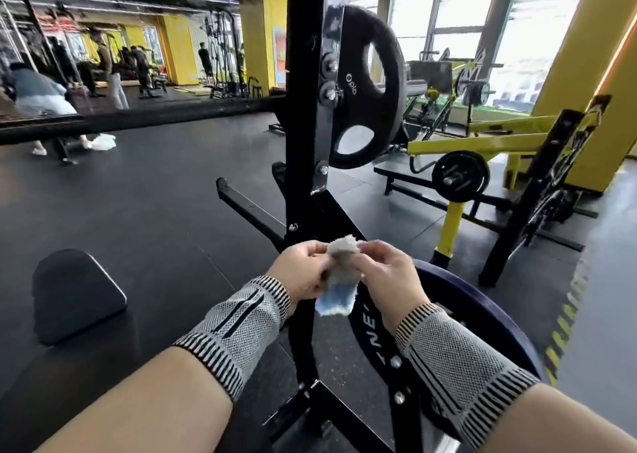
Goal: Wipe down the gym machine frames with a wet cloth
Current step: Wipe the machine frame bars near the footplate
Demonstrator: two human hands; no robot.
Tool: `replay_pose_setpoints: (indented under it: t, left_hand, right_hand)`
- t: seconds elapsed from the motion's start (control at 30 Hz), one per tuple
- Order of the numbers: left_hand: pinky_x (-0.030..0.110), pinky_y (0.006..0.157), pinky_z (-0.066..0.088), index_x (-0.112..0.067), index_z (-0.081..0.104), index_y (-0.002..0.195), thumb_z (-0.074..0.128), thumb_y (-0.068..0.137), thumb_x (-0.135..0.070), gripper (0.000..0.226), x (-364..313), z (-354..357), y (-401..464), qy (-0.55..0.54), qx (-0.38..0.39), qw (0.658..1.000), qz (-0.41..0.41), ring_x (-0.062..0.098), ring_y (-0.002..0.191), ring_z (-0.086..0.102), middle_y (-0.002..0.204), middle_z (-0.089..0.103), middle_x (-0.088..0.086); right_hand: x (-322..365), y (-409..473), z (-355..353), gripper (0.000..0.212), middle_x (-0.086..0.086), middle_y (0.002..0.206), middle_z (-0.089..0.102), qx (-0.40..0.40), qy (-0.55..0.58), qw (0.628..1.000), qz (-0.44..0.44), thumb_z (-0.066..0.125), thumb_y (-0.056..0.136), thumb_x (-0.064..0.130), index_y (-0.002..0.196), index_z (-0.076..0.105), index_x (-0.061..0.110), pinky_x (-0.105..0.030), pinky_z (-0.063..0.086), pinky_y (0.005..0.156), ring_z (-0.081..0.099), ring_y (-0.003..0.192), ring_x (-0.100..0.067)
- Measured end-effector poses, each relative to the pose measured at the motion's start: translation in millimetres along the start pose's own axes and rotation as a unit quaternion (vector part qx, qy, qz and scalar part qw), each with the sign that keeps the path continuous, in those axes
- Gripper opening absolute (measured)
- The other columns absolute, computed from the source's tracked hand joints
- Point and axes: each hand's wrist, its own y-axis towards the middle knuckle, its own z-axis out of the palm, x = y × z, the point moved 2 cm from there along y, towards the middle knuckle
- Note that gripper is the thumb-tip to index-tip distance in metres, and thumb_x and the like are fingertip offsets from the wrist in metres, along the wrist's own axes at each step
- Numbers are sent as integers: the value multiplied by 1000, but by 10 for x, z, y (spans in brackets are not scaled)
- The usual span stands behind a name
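A small grey and blue cloth [338,282] hangs between both hands in front of the black machine frame [303,108], at about the height of its lower bolts. My left hand [301,268] pinches the cloth's left side and my right hand [386,277] pinches its right side, fingers curled round it. The cloth's blue end dangles below the hands. The black upright post rises straight ahead, with a diagonal brace [341,218] behind the hands. Both wrists wear grey knitted bands.
A black weight plate [372,87] hangs on the post's right side. A large dark plate [482,314] stands low at right. A black pad [74,294] lies at left. A yellow machine [482,142] stands at right. People stand far back left.
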Motion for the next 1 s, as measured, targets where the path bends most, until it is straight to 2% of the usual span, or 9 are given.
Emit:
replay_pose_setpoints:
  t: [0.1, 0.2, 0.33, 0.47, 0.57, 0.7, 0.77, 0.87, 1.0]
  left_hand:
    - [52, 83, 55, -12, 70, 89, 74, 67, -22, 25, -92, -29, 240, 20, 2, 999, 41, 38, 82, 68, 91, 71, 22]
    - [52, 85, 55, -12, 71, 90, 77, 67, -30, 29, -125, -95, 412, 67, -18, 995, 69, 34, 85, 70, 88, 72, 19]
    - [38, 77, 55, -17, 73, 89, 80, 64, -35, 32, -118, -258, 558, 114, -3, 992, 55, 22, 77, 69, 81, 74, 5]
    - [16, 65, 50, -17, 74, 89, 77, 79, -16, 10, -212, -395, 693, 196, -76, 975, 75, 10, 71, 62, 84, 73, 5]
    - [10, 55, 44, -25, 71, 79, 72, 83, -13, 12, -288, -391, 848, 262, -137, 951, 91, 5, 64, 58, 72, 69, -6]
    - [21, 55, 38, -29, 73, 83, 63, 87, -21, 14, -324, -358, 1044, 384, -231, 890, 85, 10, 67, 59, 67, 63, -13]
    - [22, 60, 36, -28, 73, 86, 60, 88, -28, 13, -325, -338, 1098, 404, -272, 870, 75, 12, 69, 56, 69, 61, -12]
    - [23, 66, 40, -25, 72, 93, 60, 88, -34, 16, -278, -317, 1203, 384, -313, 867, 50, 17, 81, 61, 81, 67, -7]
    - [23, 70, 36, -18, 69, 98, 58, 90, -28, 16, -229, -381, 1338, 323, -376, 868, 29, 20, 89, 61, 93, 69, -2]
  right_hand:
    - [46, 195, 122, 25, 1, 103, 66, 19, -72, 995, -59, 62, 81, 4, 99, 71, 19, -26, 48, 91, 62, 96, -14]
    - [53, 402, 171, 29, 9, 100, 62, 12, -144, 985, -96, 64, 78, 11, 102, 67, 26, -21, 46, 83, 59, 90, -8]
    - [2, 763, 105, 16, 12, 73, 64, 12, -208, 973, -98, 65, 79, 12, 82, 65, 28, -20, 46, 68, 60, 71, -7]
    - [-23, 1100, 7, 16, 6, 92, 60, -68, -257, 961, -78, 59, 82, 19, 90, 70, 27, -25, 45, 79, 59, 90, -17]
    - [11, 1328, 69, 20, 1, 98, 62, -52, -332, 938, -86, 52, 87, 25, 102, 65, 24, -28, 44, 81, 59, 97, -23]
    - [21, 1597, 138, 3, 3, 83, 56, -61, -260, 963, -20, 52, 89, 26, 90, 50, 25, -25, 38, 73, 52, 81, -21]
    - [-12, 1699, 201, 7, 6, 82, 57, -74, -193, 978, -16, 54, 89, 21, 89, 49, 26, -22, 34, 71, 52, 80, -17]
    - [-70, 1838, 395, 9, 8, 88, 60, -71, -140, 986, -54, 54, 90, 18, 95, 55, 26, -20, 34, 72, 55, 86, -15]
    - [-188, 2020, 747, 17, 8, 92, 59, -34, -191, 968, -158, 56, 89, 19, 103, 64, 13, -25, 32, 90, 50, 104, -20]
